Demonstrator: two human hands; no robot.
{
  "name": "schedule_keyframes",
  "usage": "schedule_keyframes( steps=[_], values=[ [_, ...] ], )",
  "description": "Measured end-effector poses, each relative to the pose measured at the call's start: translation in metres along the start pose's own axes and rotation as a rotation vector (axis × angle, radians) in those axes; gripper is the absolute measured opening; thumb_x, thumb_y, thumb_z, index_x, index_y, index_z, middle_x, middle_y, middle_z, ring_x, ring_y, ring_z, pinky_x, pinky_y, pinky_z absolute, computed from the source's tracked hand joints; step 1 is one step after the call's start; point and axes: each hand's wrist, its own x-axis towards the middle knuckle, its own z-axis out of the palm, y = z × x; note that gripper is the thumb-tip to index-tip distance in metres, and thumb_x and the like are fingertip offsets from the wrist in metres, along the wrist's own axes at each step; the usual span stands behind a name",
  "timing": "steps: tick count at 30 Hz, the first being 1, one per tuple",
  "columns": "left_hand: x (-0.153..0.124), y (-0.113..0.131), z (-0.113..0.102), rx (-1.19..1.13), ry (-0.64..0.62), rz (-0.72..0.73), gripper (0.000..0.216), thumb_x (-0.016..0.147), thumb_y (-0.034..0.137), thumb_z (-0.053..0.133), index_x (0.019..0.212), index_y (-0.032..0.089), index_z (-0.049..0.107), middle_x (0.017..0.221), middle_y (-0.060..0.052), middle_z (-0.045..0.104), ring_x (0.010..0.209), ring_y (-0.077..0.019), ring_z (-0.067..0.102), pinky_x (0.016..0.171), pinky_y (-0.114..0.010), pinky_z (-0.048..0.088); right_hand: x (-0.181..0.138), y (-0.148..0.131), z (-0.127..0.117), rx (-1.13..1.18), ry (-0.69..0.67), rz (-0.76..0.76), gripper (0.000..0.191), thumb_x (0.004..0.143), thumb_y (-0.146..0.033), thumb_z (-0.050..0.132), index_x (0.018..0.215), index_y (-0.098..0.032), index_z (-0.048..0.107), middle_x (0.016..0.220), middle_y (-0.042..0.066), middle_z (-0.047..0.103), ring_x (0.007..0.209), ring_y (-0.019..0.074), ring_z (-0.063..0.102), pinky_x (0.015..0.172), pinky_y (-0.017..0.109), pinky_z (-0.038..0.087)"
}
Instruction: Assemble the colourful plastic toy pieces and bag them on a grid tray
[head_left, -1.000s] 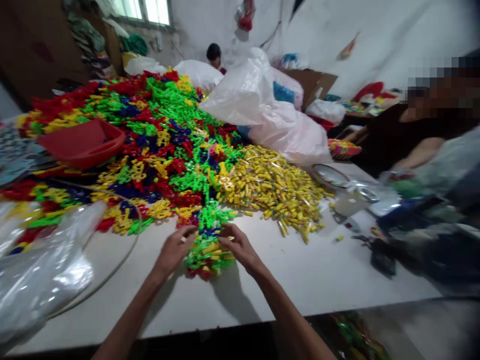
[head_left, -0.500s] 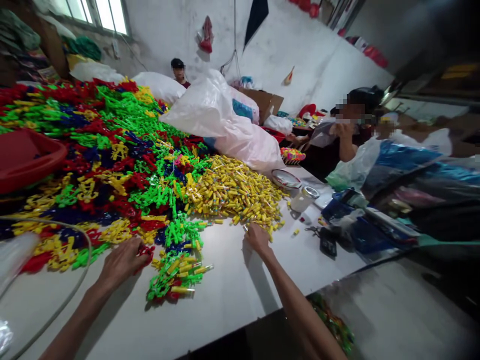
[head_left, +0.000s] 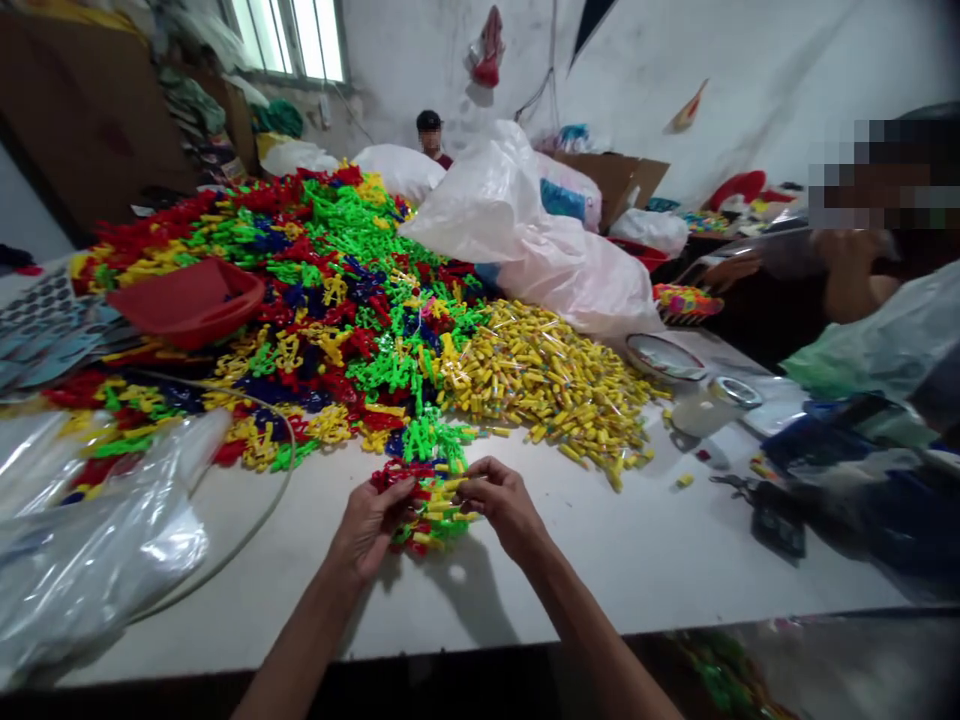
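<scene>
Above the white table, my left hand (head_left: pixel 366 527) is closed on a red plastic toy figure (head_left: pixel 390 474), with thumb and fingers pinching it. Facing it from the right, my right hand (head_left: pixel 506 505) pinches a small yellow tube (head_left: pixel 466 492) against the red figure; the fingers partly hide the tube. Behind and below both hands lies a small group of green figures (head_left: pixel 435 440) and red ones with yellow tubes on them. Farther back spreads a heap of loose yellow tubes (head_left: pixel 555 375) with clear ends.
A large mound of red, green, yellow and blue figures (head_left: pixel 300 290) fills the back left, with a red scoop tray (head_left: pixel 187 310) on it. Clear plastic bags (head_left: pixel 150 540) lie front left. A tape roll (head_left: pixel 712 405) and keys (head_left: pixel 776 520) sit right. A co-worker is beyond.
My left hand has lifted the red figure from the pile edge and moved right. My right hand has left the yellow heap with a tube, and both hands now meet. The view has turned left.
</scene>
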Motion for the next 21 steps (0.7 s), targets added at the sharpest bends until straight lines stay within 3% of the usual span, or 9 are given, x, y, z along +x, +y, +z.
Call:
schedule_keyframes(
  steps=[4,14,21],
  values=[
    [-0.005,-0.007,0.000,-0.090,-0.048,-0.048,0.030,0.056,0.024,0.079,0.077,0.008,0.064,0.060,-0.004,0.066,0.050,-0.0108,0.059,0.048,-0.019,0.049,-0.003,0.012,0.019,0.145,-0.043,0.058,0.026,0.055,-0.021,0.078,0.074,-0.014,0.062,0.061,-0.001,0.064,0.056,0.0098,0.059,0.053,0.019,0.043],
    [-0.011,-0.005,-0.006,-0.272,-0.058,-0.205,0.008,0.068,0.009,0.068,0.071,0.010,0.061,0.057,-0.001,0.064,0.044,-0.0084,0.058,0.044,-0.016,0.049,-0.007,0.020,0.022,0.273,-0.120,0.157,0.026,0.048,-0.017,0.083,0.068,-0.014,0.068,0.066,0.001,0.069,0.060,0.0103,0.062,0.062,0.022,0.048],
    [-0.017,-0.013,-0.010,-0.160,-0.039,-0.150,0.027,0.062,0.016,0.075,0.086,0.010,0.063,0.071,-0.003,0.068,0.053,-0.0087,0.060,0.050,-0.017,0.051,-0.014,0.024,0.024,0.124,-0.085,0.035,0.026,0.048,-0.024,0.083,0.067,-0.014,0.069,0.062,0.002,0.067,0.058,0.0130,0.060,0.063,0.028,0.048]
  ],
)
